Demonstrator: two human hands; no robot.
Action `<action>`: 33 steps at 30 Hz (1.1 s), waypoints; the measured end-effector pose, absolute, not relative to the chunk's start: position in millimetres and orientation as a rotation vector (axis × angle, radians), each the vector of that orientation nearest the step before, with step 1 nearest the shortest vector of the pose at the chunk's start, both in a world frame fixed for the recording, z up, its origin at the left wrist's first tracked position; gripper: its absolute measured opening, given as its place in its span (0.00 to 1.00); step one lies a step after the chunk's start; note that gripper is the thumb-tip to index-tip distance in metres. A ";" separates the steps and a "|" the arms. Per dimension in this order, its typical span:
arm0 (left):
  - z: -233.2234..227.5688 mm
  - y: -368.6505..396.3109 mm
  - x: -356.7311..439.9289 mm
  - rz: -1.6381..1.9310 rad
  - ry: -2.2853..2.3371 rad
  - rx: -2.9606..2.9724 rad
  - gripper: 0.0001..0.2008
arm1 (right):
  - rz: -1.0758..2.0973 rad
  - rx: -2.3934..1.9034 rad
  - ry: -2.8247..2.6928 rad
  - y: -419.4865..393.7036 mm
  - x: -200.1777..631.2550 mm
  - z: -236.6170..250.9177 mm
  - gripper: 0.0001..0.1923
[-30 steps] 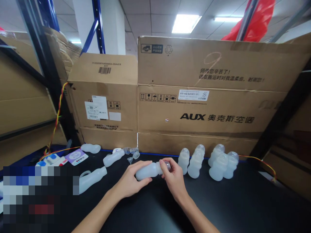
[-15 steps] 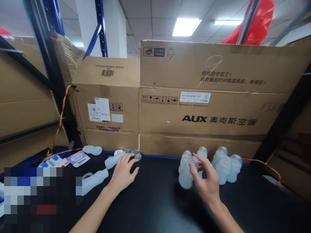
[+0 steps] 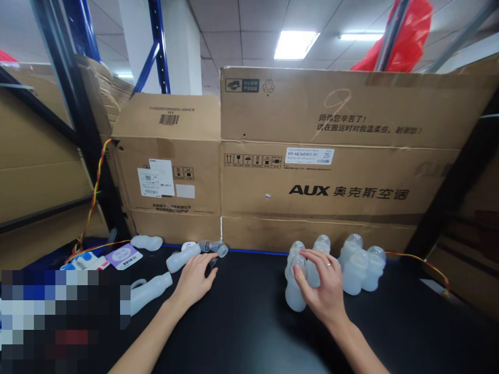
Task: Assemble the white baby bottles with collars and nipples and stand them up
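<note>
Our right hand curves its thumb and fingers about the top of an upright capped bottle, though we cannot tell whether they press on it. We hold our left hand with thumb and fingers parted, clear caps just beyond its fingertips and another bottle lying to its left.

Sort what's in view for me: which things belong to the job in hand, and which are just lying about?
Job, judging by the hands:
Clear pieces, near the left hand
Front standing bottle, at the right hand
Other standing bottles
Lying bottles

Apparently just lying about:
Purple card
Twisted wire
Red plastic
</note>
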State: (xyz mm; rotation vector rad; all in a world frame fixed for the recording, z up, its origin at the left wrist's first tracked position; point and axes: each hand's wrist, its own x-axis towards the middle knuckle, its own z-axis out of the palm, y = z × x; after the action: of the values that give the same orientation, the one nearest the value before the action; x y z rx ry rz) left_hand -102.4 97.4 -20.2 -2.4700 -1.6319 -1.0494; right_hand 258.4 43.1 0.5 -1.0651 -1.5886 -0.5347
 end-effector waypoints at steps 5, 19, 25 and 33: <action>-24.7 99.3 -100.6 -1.173 -1.707 -2.442 0.16 | -0.587 -1.095 -1.567 39.6 257.0 3.6 0.13; -29.1 109.7 -92.4 -1.340 -1.997 -2.267 0.27 | -0.580 -1.001 -1.547 12.0 216.0 6.8 0.19; -24.5 117.0 -91.9 -1.369 -2.071 -2.291 0.17 | -0.407 -0.923 -1.750 -5.5 187.0 0.2 0.26; 2.8 74.6 -57.4 -1.657 -1.876 -2.627 0.16 | -0.005 -0.949 -1.929 -5.6 179.4 -10.9 0.29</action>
State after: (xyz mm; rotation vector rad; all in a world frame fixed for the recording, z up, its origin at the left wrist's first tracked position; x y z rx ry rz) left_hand -57.4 74.6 2.8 -2.6269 -1.8755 -1.6569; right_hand 179.4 -5.6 -10.9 -0.9485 -1.9287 -0.0048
